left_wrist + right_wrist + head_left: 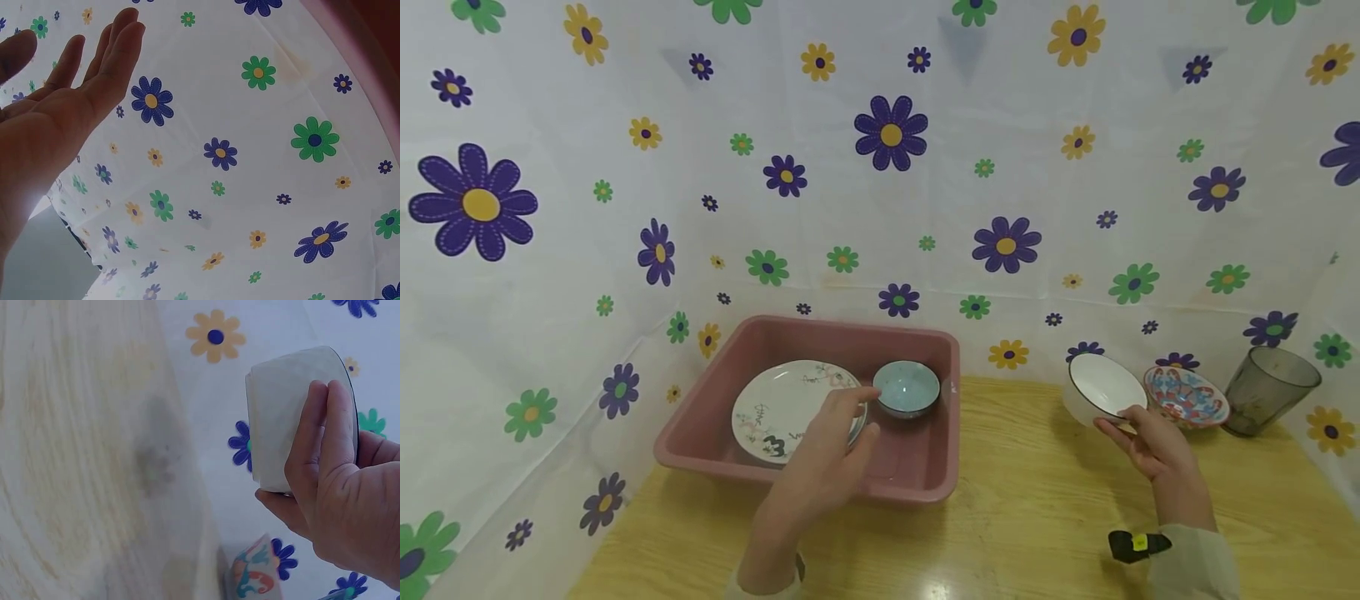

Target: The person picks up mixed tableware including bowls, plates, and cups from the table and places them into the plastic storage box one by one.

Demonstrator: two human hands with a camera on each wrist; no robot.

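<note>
Gripping white bowl [1101, 387] — right hand [1153, 446] (left hand [827, 450] open).

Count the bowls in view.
3: a light blue bowl in the pink tub, a white bowl held by the right hand, and a red-and-blue patterned bowl beside it.

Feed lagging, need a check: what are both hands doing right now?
Left hand: open, fingers straight, over the plate in the pink tub.
Right hand: holding the white bowl.
</note>
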